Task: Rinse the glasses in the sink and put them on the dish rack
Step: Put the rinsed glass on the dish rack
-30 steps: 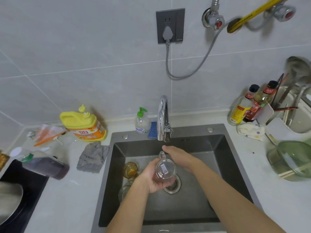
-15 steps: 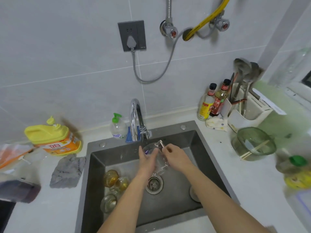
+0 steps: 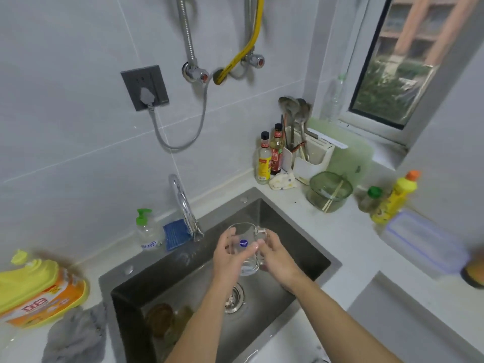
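Note:
A clear glass mug with a blue round sticker and a handle is held upright over the dark sink. My left hand wraps its left side. My right hand grips its right side by the handle. The mug hangs to the right of the chrome tap, above the drain. Amber glasses lie in the sink's near-left corner, blurred and partly hidden by my left forearm. No dish rack can be made out.
A soap pump bottle and blue sponge sit behind the tap. A yellow detergent jug and grey cloth lie left. Right of the sink are sauce bottles, a utensil holder, a green bowl and a clear lidded box.
Both hands have lifted the mug away from under the tap and turned it upright. The camera has swung to the right, bringing the window and right counter into view.

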Available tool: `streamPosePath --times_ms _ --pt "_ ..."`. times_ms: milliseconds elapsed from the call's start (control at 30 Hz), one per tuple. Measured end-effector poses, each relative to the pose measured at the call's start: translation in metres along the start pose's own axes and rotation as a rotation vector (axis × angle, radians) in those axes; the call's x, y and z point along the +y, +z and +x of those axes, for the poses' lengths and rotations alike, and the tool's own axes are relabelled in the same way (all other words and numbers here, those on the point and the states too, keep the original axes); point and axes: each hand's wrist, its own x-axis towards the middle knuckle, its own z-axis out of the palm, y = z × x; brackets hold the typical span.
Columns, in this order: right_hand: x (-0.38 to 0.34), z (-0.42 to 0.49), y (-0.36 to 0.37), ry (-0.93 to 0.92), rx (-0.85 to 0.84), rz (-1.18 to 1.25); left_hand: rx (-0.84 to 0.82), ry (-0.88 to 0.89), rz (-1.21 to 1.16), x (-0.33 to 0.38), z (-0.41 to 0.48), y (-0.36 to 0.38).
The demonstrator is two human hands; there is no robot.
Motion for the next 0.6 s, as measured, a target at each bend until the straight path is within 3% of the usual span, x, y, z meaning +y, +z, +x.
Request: streamPosePath --times_ms 300,433,600 --pt "0.005 -0.065 -0.084 -0.038 0.295 0.194 -0.328 0.056 -0.028 0.028 -0.02 0.09" --pt "0.025 -0.117 -0.145 -0.092 0.379 0.056 -0.467 0.049 -0.046 0.032 -0.043 0.164" --pt "0.058 -0.196 -0.229 -0.129 0.645 0.034 -0.666 0.089 0.041 0.033 -0.106 0.278"
